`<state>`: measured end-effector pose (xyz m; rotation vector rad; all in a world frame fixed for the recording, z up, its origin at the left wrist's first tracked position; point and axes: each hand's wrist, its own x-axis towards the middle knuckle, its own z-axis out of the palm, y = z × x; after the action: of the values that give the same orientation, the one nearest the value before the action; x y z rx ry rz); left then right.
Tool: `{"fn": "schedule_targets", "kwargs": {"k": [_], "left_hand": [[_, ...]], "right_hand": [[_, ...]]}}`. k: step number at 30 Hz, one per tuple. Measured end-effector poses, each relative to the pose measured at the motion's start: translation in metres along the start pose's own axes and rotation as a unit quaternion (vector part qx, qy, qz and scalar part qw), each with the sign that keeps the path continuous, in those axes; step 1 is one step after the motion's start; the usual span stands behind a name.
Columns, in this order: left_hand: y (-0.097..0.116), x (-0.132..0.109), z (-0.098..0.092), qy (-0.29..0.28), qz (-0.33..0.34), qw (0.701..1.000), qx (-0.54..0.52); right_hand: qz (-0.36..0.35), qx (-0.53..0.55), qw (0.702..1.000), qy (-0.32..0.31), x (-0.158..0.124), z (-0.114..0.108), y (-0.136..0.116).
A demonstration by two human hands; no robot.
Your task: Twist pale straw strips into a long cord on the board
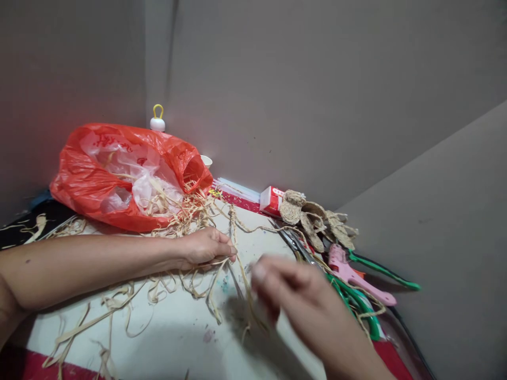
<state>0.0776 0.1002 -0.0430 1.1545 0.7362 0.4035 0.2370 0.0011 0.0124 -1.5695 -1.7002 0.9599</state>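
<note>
A thin braid of pale raffia (233, 224) lies across the white board (174, 327). My left hand (208, 247) pinches its near end between thumb and fingers. From that pinch, loose raffia strands (246, 285) fan out toward me. Just right of these strands is my right hand (293, 293), smeared by motion with its fingers curled. Whether it holds a strand cannot be made out. Under and around my left forearm, more raffia strips (119, 301) are scattered over the board.
Back left, a red plastic bag (95, 179) spills raffia. Right of the board are scissors (295, 243), a pink glue gun (352, 272), green-handled tools (368, 314), coiled woven pieces (291, 208) and a red-and-white box (270, 200). Grey walls (277, 95) enclose the back and right.
</note>
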Motion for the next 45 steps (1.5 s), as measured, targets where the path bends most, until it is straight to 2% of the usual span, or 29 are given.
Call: {"fn": "schedule_targets", "kwargs": {"k": [2,3,6,8,9,12,15,20,22,26,28,31,34,38,42,45], "left_hand": [[0.001,-0.001,0.000,0.000,0.001,1.000,0.010],[0.002,-0.001,0.001,0.000,0.004,1.000,0.018],[0.001,0.000,0.001,-0.022,0.032,0.999,0.023],[-0.001,0.002,0.000,-0.042,0.051,0.998,0.020],[-0.002,0.003,0.000,-0.044,0.053,0.997,0.026],[-0.005,0.005,-0.003,-0.028,0.042,0.996,0.080],[-0.004,0.008,-0.008,-0.046,0.043,0.985,0.160],[0.003,0.007,-0.015,-0.087,0.096,0.949,0.287],[0.008,0.004,-0.016,-0.082,0.109,0.934,0.331],[0.015,-0.002,-0.012,-0.055,0.092,0.917,0.384],[0.015,-0.005,-0.006,-0.047,0.064,0.930,0.359],[0.008,-0.010,0.005,-0.032,0.002,0.958,0.286],[0.000,-0.015,0.017,-0.001,-0.021,0.969,0.247],[-0.010,-0.017,0.023,0.030,0.023,0.969,0.244],[-0.017,-0.016,0.023,0.052,0.061,0.964,0.254],[-0.011,-0.018,0.022,0.029,0.037,0.966,0.255]], "right_hand": [[-0.007,0.038,0.987,0.156,0.027,-0.006,0.014],[0.015,0.061,0.985,0.162,0.039,-0.006,0.021],[0.116,0.215,0.970,0.005,0.059,0.006,0.039],[0.149,0.277,0.944,-0.102,0.060,0.016,0.045],[0.154,0.286,0.936,-0.134,0.059,0.019,0.047],[0.152,0.271,0.936,-0.166,0.056,0.020,0.051],[0.149,0.250,0.935,-0.201,0.058,0.015,0.056],[0.176,0.338,0.891,-0.249,0.062,0.014,0.064],[0.181,0.359,0.884,-0.238,0.061,0.017,0.063],[0.179,0.322,0.916,-0.157,0.058,0.027,0.057],[0.180,0.308,0.927,-0.113,0.056,0.033,0.054],[0.184,0.330,0.923,-0.073,0.053,0.040,0.050],[0.195,0.382,0.901,-0.060,0.051,0.046,0.048],[0.210,0.440,0.871,-0.056,0.049,0.049,0.045],[0.199,0.438,0.875,-0.052,0.047,0.049,0.043],[0.188,0.433,0.880,-0.058,0.047,0.047,0.044]]}}
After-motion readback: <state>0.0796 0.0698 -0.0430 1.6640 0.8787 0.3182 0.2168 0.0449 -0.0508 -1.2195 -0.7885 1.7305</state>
